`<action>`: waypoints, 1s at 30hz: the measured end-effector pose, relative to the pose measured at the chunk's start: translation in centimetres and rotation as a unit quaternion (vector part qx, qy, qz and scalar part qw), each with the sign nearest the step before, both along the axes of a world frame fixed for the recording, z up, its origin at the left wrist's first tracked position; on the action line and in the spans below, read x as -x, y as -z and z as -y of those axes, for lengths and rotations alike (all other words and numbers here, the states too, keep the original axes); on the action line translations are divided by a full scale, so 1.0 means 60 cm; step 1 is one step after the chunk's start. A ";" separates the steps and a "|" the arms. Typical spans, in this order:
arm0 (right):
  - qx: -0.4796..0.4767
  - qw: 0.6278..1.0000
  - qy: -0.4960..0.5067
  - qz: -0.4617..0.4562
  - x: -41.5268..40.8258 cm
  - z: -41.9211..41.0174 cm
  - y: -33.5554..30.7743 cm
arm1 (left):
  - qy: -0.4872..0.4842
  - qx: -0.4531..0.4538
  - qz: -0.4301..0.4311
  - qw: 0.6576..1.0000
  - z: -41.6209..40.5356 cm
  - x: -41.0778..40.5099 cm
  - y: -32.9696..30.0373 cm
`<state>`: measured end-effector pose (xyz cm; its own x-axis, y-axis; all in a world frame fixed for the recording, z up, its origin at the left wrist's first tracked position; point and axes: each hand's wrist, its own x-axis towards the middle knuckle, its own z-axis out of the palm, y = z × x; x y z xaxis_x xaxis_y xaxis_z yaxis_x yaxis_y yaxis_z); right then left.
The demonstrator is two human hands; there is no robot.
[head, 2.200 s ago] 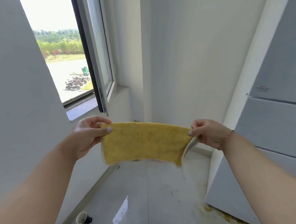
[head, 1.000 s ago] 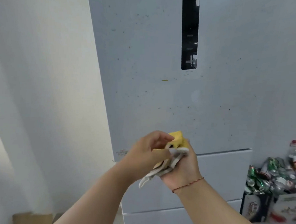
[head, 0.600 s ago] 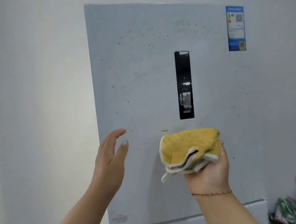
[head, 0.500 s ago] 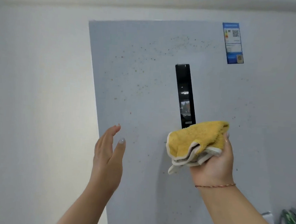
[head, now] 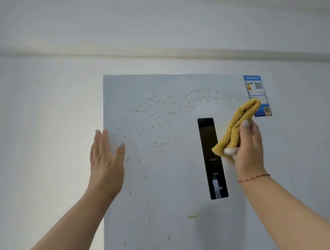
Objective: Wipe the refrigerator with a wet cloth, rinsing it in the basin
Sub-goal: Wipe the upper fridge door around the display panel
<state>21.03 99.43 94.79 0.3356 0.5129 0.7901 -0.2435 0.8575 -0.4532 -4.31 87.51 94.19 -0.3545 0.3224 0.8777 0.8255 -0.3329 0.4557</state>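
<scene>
Raised since half a second ago, the right hand (head: 250, 147) now grips the folded yellow cloth (head: 237, 127) against the refrigerator (head: 166, 183) door, right of the black panel (head: 211, 158). Left of that panel, the left hand (head: 106, 160) stays flat, fingers straight.

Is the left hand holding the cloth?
No, the left hand is flat and open at the refrigerator door's left edge, while the right hand has the folded yellow cloth in its grip.
</scene>
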 end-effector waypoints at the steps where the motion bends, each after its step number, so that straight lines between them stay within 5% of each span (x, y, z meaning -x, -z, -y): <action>1: -0.017 0.997 0.063 0.031 0.002 -0.013 -0.018 | -0.006 -0.002 0.007 1.000 -0.007 0.002 -0.012; 8: 0.008 0.924 0.314 0.219 0.044 -0.088 -0.117 | -0.029 -0.029 0.054 0.998 -0.040 0.002 -0.047; 11: 0.058 0.881 0.407 0.234 0.070 -0.094 -0.103 | 0.033 -0.053 0.081 0.995 -0.037 0.008 -0.041; 17: 0.112 0.897 0.401 0.147 0.092 -0.082 -0.096 | 0.145 -0.058 0.109 0.982 -0.037 0.029 -0.044; 21: 0.130 0.907 0.347 0.198 0.132 -0.051 -0.090 | 0.169 -0.056 0.119 0.977 -0.033 0.031 -0.045; 26: 0.051 0.892 0.357 0.272 0.182 -0.014 -0.203 | 0.215 -0.065 0.152 0.962 -0.016 0.030 -0.049; 30: -0.084 0.844 0.376 0.373 0.274 0.046 -0.274 | 0.270 -0.089 0.175 0.943 -0.006 0.042 -0.048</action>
<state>4.62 96.65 111.25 -0.1077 0.2357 0.9658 0.6981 0.7096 -0.0953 -6.82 87.90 97.09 -0.4589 0.3979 0.7944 0.3227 -0.7584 0.5663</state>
